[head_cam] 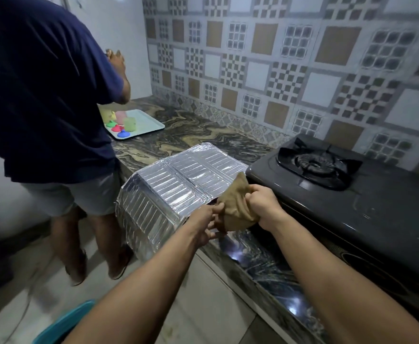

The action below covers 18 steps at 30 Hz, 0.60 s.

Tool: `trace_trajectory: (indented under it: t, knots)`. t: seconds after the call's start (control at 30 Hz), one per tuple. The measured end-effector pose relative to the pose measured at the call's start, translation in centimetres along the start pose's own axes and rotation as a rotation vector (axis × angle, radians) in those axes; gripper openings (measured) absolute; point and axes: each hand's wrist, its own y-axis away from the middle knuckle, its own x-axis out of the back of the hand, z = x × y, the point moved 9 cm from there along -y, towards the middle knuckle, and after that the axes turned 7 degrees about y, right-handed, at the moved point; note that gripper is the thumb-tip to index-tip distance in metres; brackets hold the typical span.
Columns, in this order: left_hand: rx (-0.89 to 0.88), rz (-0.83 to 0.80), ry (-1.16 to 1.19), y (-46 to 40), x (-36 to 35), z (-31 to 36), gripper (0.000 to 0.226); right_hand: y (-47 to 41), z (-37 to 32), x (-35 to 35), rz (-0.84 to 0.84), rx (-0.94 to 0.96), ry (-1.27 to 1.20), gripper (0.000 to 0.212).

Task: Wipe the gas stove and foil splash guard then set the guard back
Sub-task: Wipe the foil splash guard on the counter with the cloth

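Note:
The silver foil splash guard point(178, 184) lies flat on the marble counter, its left panel bent down over the counter's front edge. My right hand point(263, 203) is clenched on a brown cloth point(235, 207) at the guard's near right corner. My left hand point(207, 220) pinches the same cloth from the left, next to the guard's edge. The black gas stove point(367, 209) stands just right of the guard, with its burner grate point(318, 165) at the back.
Another person in a dark blue shirt point(42, 90) stands at the counter's left. A pale tray point(148, 122) with coloured cups sits beyond them. The patterned tile wall point(277, 58) backs the counter point(203, 137). A teal object point(62, 326) lies on the floor below.

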Motion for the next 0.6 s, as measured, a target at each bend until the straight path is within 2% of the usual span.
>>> trace_trajectory:
  t: [0.07, 0.13, 0.17, 0.2, 0.27, 0.37, 0.43, 0.5, 0.53, 0.6]
  knots:
    - [-0.106, 0.167, -0.148, -0.4, 2.2, 1.0, 0.012, -0.2, 0.2, 0.5, 0.027, 0.022, 0.048, 0.03]
    - [-0.245, 0.35, -0.441, -0.9, 5.1, 2.7, 0.012, -0.2, 0.7, 0.4, 0.013, 0.028, 0.131, 0.032]
    - [-0.259, 0.398, -0.601, -1.4, 6.3, 3.1, 0.025, -0.3, 1.1, 0.1, -0.012, 0.03, 0.167, 0.033]
    - [-0.251, 0.426, -0.745, -2.1, 7.2, 3.4, 0.038, -0.3, 1.5, -0.4, -0.035, 0.023, 0.204, 0.034]
    - [-0.25, 0.458, -0.932, -3.6, 8.7, 3.8, 0.049, -0.9, 2.3, -1.2, -0.064, 0.006, 0.244, 0.034]
    - [-0.28, 0.447, -1.133, -5.4, 9.5, 4.6, 0.047, -2.1, 3.7, -2.2, -0.071, -0.033, 0.23, 0.03]
    - [-0.299, 0.45, -1.213, -6.3, 10.1, 5.5, 0.036, -2.6, 4.2, -2.4, -0.033, -0.026, 0.482, 0.02]
    - [-0.318, 0.458, -1.277, -7.2, 10.8, 6.8, 0.026, -2.6, 3.8, -2.8, 0.034, 0.012, 0.936, 0.029]
    - [-0.33, 0.455, -1.289, -7.7, 11.1, 7.4, 0.019, -2.4, 3.1, -3.5, 0.056, 0.082, 1.077, 0.033]
    - [-0.346, 0.436, -1.267, -9.2, 11.9, 8.7, 0.015, -2.7, 2.2, -5.7, 0.032, 0.198, 1.122, 0.034]
